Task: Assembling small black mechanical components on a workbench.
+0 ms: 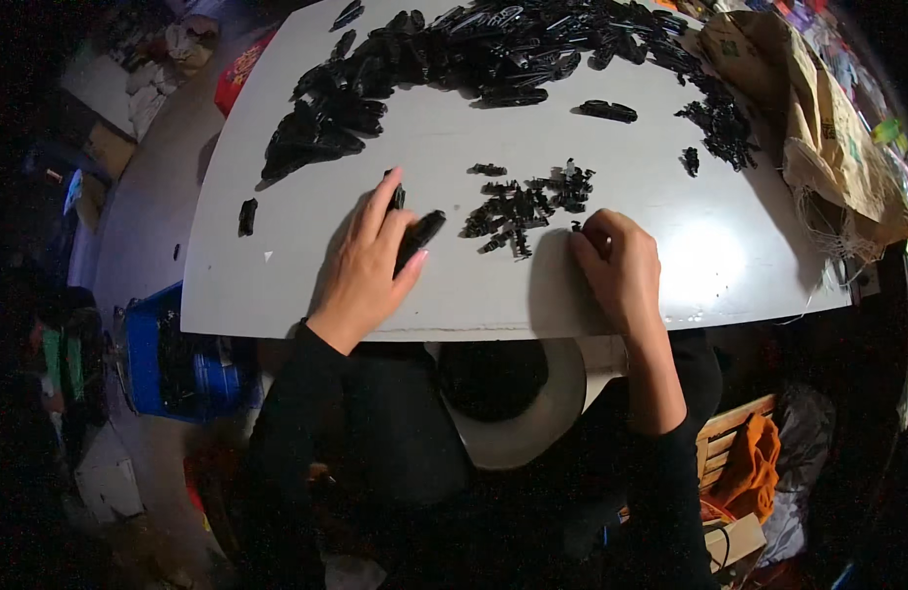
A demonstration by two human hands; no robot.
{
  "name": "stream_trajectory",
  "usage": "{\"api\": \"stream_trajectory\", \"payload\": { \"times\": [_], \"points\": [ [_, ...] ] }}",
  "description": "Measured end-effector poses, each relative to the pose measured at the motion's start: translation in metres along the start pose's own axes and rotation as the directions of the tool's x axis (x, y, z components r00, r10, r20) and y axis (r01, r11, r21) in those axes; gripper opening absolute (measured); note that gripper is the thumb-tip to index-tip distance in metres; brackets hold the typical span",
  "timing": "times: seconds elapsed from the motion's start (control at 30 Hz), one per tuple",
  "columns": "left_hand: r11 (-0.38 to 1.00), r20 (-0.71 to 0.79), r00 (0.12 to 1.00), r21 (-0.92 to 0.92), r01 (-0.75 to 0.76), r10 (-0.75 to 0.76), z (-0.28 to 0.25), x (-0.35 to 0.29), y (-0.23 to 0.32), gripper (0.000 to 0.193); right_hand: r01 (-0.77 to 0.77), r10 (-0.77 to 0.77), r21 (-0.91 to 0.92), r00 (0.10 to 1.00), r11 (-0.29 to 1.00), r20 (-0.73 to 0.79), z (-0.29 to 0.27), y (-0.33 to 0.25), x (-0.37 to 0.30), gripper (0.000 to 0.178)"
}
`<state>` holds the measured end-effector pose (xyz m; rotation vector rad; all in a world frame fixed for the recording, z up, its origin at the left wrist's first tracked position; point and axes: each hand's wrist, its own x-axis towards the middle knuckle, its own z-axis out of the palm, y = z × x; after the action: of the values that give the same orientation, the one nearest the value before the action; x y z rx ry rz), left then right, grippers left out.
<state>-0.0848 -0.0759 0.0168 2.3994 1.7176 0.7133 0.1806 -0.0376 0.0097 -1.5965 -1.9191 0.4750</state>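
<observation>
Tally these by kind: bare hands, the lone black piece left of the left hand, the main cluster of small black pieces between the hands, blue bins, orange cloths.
Bare hands (left hand, right hand): 2
Lone black piece: 1
Cluster of small black pieces, members overlapping and uncounted: 1
Blue bin: 1
Orange cloth: 1
Total: 6

1 long, glossy black piece [430, 228] slants up to the right between the left hand's [365, 258] thumb and forefinger; a 2nd dark piece [397, 198] shows farther up, partly hidden by fingers. 1 tiny black piece [577, 226] pokes from the right hand's [619, 258] pinched fingertips, near a loose, jagged black cluster [518, 206].
</observation>
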Motion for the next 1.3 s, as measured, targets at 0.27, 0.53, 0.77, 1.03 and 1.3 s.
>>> {"api": "stream_trajectory", "payload": {
  "times": [0.27, 0.53, 0.77, 1.03, 1.3],
  "points": [
    [0.974, -0.295, 0.955, -0.218, -0.052, -0.015, 0.007, -0.016, 0.022, 0.018, -0.409, 0.110, 0.803, 0.908, 0.433, 0.404, -0.008, -0.027, -0.045, 0.014],
    [0.193, 0.210, 0.910, -0.937, 0.292, -0.359, 0.013, -0.027, 0.084, 0.033, -0.435, 0.015, 0.840, 0.890, 0.323, 0.455, -0.012, -0.045, -0.062, 0.006],
    [0.525, 0.083, 0.996, -0.848, 0.075, -0.009, 0.021, -0.034, 0.092, 0.048, -0.215, -0.109, 0.752, 0.928, 0.624, 0.355, -0.006, -0.056, -0.064, 0.009],
    [0.636, 0.104, 0.994, -0.768, 0.069, 0.018, 0.024, -0.039, 0.094, 0.050, -0.112, -0.095, 0.682, 0.961, 0.723, 0.259, -0.006, -0.052, -0.073, 0.019],
    [0.533, 0.178, 0.983, -0.837, 0.126, 0.047, 0.022, -0.042, 0.101, 0.047, -0.453, 0.052, 0.789, 0.877, 0.415, 0.477, 0.000, -0.033, -0.077, 0.022]
  ]
}}
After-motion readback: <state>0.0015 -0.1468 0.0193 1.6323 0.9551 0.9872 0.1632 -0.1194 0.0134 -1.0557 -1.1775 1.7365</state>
